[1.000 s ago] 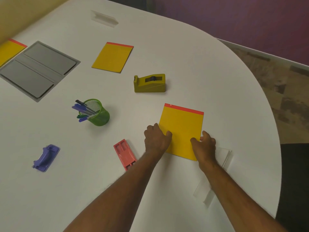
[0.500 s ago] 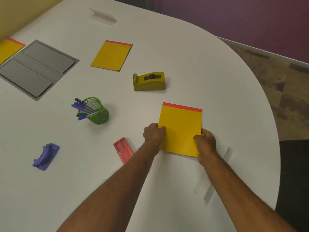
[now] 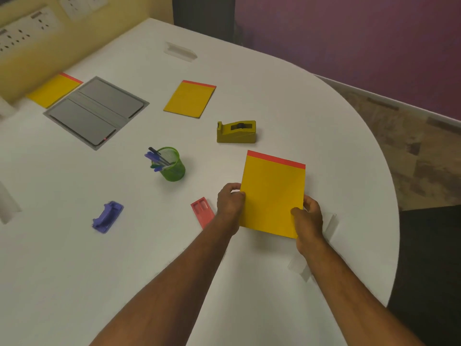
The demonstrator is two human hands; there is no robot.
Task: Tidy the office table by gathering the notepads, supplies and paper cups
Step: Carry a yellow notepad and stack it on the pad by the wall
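A yellow notepad with a red top strip [image 3: 273,193] is held in both hands just above the white table [image 3: 311,116]. My left hand [image 3: 230,201] grips its left edge, and my right hand [image 3: 308,217] pinches its lower right corner. A second yellow notepad [image 3: 190,99] lies further back. A third notepad [image 3: 53,89] lies at the far left. Between them and me stand a green mesh cup of pens [image 3: 171,164], an olive tape dispenser [image 3: 236,131], a purple hole punch [image 3: 107,216] and a red stapler-pin box [image 3: 202,212].
A grey flap panel [image 3: 96,112] is set into the table at the left. Clear plastic stands sit at the back [image 3: 180,51], under my right wrist [image 3: 330,224] and at the left edge [image 3: 8,206]. The table's curved edge runs along the right, with floor beyond.
Both hands took hold of the near notepad's edges and raised it off the table. The view tilted up, showing more of the back wall.
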